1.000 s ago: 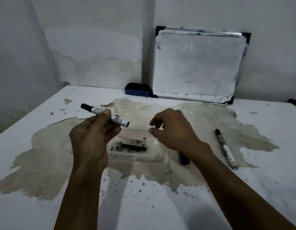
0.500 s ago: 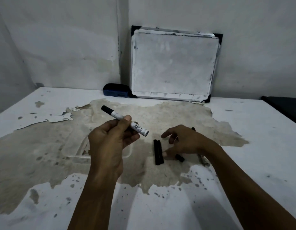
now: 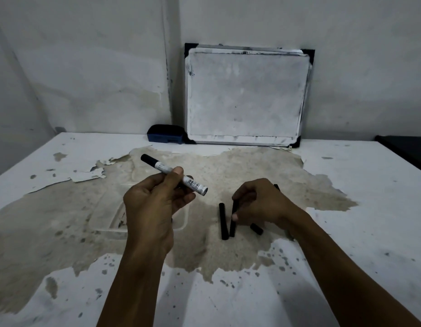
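Note:
My left hand (image 3: 152, 208) holds a white marker (image 3: 174, 175) with a black cap, raised above the table with the cap pointing up-left. My right hand (image 3: 259, 204) pinches the upper part of a thin black stick (image 3: 233, 224) between thumb and fingers; its lower end rests on the table. A second black stick (image 3: 223, 220) lies flat just left of it. A short black cap (image 3: 256, 228) lies under my right wrist. A clear plastic tray (image 3: 105, 223) sits under my left hand, mostly hidden.
A small whiteboard (image 3: 247, 95) leans on the back wall, with a blue eraser (image 3: 165, 137) at its left. The white table (image 3: 358, 244) has a wide bare, peeled patch in the middle. The tip of another marker (image 3: 276, 186) peeks from behind my right hand.
My right hand came down beside the black sticks, closed on the right one and tilted its top up. My left hand kept the marker raised. The view shifted rightward.

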Tool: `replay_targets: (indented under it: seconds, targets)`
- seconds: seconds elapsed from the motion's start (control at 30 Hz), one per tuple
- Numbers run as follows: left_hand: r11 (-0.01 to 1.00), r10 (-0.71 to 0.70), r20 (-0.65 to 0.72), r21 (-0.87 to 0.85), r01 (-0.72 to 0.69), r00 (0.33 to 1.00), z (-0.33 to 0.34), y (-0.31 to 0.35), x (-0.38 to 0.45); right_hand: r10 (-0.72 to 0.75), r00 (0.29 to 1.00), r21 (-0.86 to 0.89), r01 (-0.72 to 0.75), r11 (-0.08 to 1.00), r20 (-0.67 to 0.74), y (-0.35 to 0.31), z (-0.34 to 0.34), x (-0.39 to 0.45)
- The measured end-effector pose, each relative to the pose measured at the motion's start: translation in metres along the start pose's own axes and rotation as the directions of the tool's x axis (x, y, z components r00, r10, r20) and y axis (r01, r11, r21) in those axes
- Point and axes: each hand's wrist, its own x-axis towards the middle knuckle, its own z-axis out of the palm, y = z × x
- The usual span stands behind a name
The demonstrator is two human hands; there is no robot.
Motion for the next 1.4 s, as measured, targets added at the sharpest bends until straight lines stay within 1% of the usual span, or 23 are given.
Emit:
replay_targets:
  seconds: [0.07, 0.1, 0.17, 0.23, 0.27, 0.33, 0.4, 0.47, 0.57, 0.63, 0.7, 0.83, 0.9, 0.93, 1.03, 1.1, 1.17, 1.27, 1.33, 1.4]
  targets:
    - [1.000, -0.012, 0.004, -0.008, 0.012, 1.000, 0.005, -0.002, 0.000, 0.030, 0.999, 0.175, -0.024, 0.984, -0.034, -0.001, -0.001, -0.004]
    - [1.000, -0.019, 0.010, -0.015, 0.020, 1.000, 0.007, -0.004, -0.001, 0.043, 0.997, 0.229, -0.029, 0.973, -0.056, -0.001, -0.002, -0.006]
    - [0.998, -0.044, 0.028, -0.035, 0.045, 0.999, 0.015, -0.007, -0.001, 0.042, 0.989, 0.272, -0.001, 0.962, -0.143, -0.004, -0.007, -0.012]
    - [0.991, -0.092, 0.043, -0.089, 0.096, 0.995, 0.026, -0.011, -0.001, 0.009, 0.958, 0.317, 0.086, 0.944, -0.286, -0.008, -0.016, -0.019]
    - [0.982, -0.128, 0.050, -0.134, 0.134, 0.990, 0.030, -0.012, -0.001, -0.004, 0.930, 0.365, 0.148, 0.919, -0.367, -0.011, -0.020, -0.024]
    - [0.945, -0.213, 0.094, -0.234, 0.230, 0.972, 0.048, -0.014, -0.004, -0.023, 0.847, 0.448, 0.305, 0.840, -0.532, -0.018, -0.034, -0.037]
    - [0.895, -0.291, 0.127, -0.315, 0.316, 0.948, 0.058, -0.018, -0.006, -0.011, 0.782, 0.522, 0.426, 0.739, -0.623, -0.028, -0.037, -0.048]
    - [0.848, -0.340, 0.139, -0.381, 0.368, 0.930, 0.062, -0.022, -0.005, 0.024, 0.753, 0.591, 0.496, 0.637, -0.658, -0.038, -0.032, -0.053]
    - [0.779, -0.398, 0.188, -0.447, 0.439, 0.898, 0.069, -0.026, -0.004, 0.088, 0.737, 0.666, 0.545, 0.510, -0.670, -0.045, -0.025, -0.058]
    - [0.754, -0.420, 0.215, -0.458, 0.471, 0.882, 0.074, -0.028, -0.007, 0.115, 0.730, 0.689, 0.565, 0.455, -0.674, -0.044, -0.024, -0.058]
    - [0.730, -0.436, 0.238, -0.471, 0.495, 0.868, 0.076, -0.028, -0.008, 0.130, 0.727, 0.699, 0.570, 0.433, -0.674, -0.041, -0.023, -0.058]
    - [0.711, -0.447, 0.254, -0.481, 0.513, 0.858, 0.076, -0.025, -0.010, 0.145, 0.724, 0.694, 0.554, 0.460, -0.674, -0.037, -0.019, -0.058]
    - [0.740, -0.430, 0.240, -0.458, 0.492, 0.870, 0.076, -0.026, -0.010, 0.137, 0.707, 0.665, 0.557, 0.497, -0.694, -0.035, -0.018, -0.059]
    - [0.765, -0.416, 0.217, -0.441, 0.469, 0.883, 0.076, -0.026, -0.011, 0.119, 0.687, 0.629, 0.564, 0.535, -0.717, -0.035, -0.017, -0.060]
    - [0.834, -0.363, 0.132, -0.396, 0.385, 0.922, 0.077, -0.029, -0.012, 0.011, 0.591, 0.434, 0.580, 0.689, -0.807, -0.036, -0.012, -0.062]
    - [0.857, -0.338, 0.125, -0.368, 0.360, 0.933, 0.080, -0.030, -0.015, -0.076, 0.539, 0.307, 0.583, 0.752, -0.839, -0.037, -0.004, -0.061]
    - [0.847, -0.350, 0.153, -0.369, 0.382, 0.924, 0.084, -0.031, -0.017, -0.178, 0.511, 0.183, 0.579, 0.795, -0.841, -0.037, 0.005, -0.060]
    - [0.809, -0.387, 0.204, -0.393, 0.437, 0.899, 0.086, -0.032, -0.019, -0.306, 0.493, 0.026, 0.559, 0.829, -0.815, -0.034, 0.016, -0.061]
    - [0.792, -0.402, 0.220, -0.403, 0.458, 0.889, 0.085, -0.033, -0.018, -0.382, 0.467, -0.066, 0.562, 0.825, -0.797, -0.030, 0.018, -0.062]
    - [0.784, -0.412, 0.225, -0.406, 0.470, 0.883, 0.082, -0.034, -0.017, -0.433, 0.465, -0.122, 0.560, 0.820, -0.772, -0.024, 0.017, -0.064]
